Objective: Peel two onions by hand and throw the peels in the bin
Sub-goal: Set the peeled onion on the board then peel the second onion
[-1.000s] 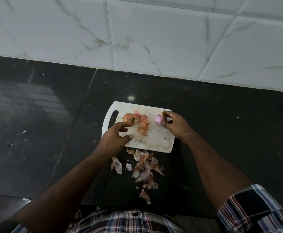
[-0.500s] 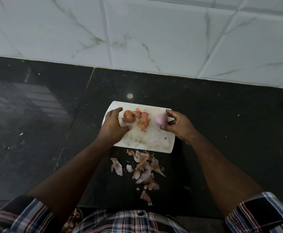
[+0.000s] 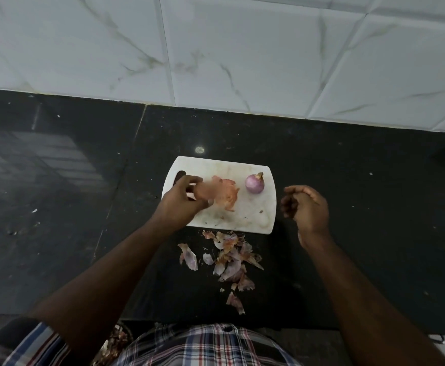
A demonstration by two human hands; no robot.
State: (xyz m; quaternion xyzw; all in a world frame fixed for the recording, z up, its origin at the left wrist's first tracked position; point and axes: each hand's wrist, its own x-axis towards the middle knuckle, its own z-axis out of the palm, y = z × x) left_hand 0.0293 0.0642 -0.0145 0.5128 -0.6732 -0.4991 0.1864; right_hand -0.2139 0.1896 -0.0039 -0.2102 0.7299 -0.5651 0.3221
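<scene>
Papery-skinned onion (image 3: pixel 205 193) gripped by left hand (image 3: pixel 181 206).

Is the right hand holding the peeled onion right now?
No, the right hand hangs empty beside the cutting board, apart from the peeled onion.

Dim, flat indoor light, small glare spot on dark countertop (image 3: pixel 199 149), motion-blurred left hand (image 3: pixel 181 204), wide-angle edge bending

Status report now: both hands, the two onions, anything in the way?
Left hand grips unpeeled onion over board. Right hand empty, off the board. Peeled onion on board. Peels piled on counter, unbinned.
</scene>
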